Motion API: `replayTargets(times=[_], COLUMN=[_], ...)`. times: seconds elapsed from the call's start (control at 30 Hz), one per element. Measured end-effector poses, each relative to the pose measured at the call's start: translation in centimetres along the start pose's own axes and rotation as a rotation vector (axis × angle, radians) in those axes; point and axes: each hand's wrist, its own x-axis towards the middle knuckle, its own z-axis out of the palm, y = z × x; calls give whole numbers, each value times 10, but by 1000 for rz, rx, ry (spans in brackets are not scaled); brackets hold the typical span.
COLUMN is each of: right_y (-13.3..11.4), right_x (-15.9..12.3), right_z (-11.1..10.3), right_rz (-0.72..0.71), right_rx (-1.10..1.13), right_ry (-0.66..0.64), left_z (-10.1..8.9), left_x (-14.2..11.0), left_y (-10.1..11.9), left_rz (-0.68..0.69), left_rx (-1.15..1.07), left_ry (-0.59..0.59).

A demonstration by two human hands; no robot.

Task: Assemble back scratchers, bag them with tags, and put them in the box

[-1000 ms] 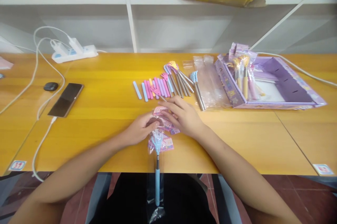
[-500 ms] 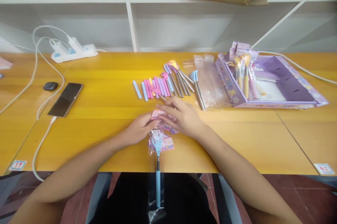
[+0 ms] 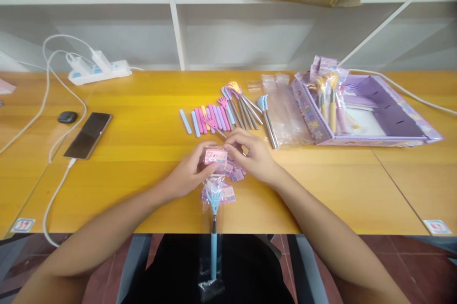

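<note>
A light-blue back scratcher [image 3: 213, 247] lies in a clear plastic bag [image 3: 205, 270] that hangs over the table's front edge. My left hand [image 3: 191, 173] grips the top of this bag, thumb in front, where a pink header card [image 3: 215, 157] shows. At the card's right edge, my right hand [image 3: 255, 156] has its thumb and index finger pinched together on the card. More printed cards [image 3: 236, 173] lie under and beside my hands. Just beyond are a pink scratcher head [image 3: 210, 123] on a metal rod and a row of coloured handle sleeves [image 3: 214, 117].
Metal scratcher rods with coloured heads [image 3: 246, 108] lie behind my right hand. Flat clear bags [image 3: 285, 113] are beside them. A purple box [image 3: 385, 139] with bagged scratchers stands at the right. At left lie a phone [image 3: 88, 135], a mouse [image 3: 67, 117] and a power strip [image 3: 102, 72] with cables.
The fingers of my right hand have drawn back to the right and closed at the card's edge. More of the pink card's face now shows. My left hand keeps its hold.
</note>
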Motion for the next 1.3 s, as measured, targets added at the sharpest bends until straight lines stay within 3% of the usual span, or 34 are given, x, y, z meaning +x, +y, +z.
replayTargets(times=[0.07,0.2,0.87,1.1,1.3], right_y=[0,2,6,7,6], right_x=[0,0,-2,-1,-1], right_z=[0,0,5,3,-2], right_rz=[21,23,-22,-4,10], right_rx=[13,35,2,-2,136], right_ry=[3,14,32,35,-17], left_z=[-1,-5,-7,-5,-2], left_x=[-2,-3,5,4,2], left_y=[0,2,20,9,2], left_rz=[91,209,135,175,169], left_rx=[81,224,248,210,121], left_ry=[53,-1,-110,-113,-95])
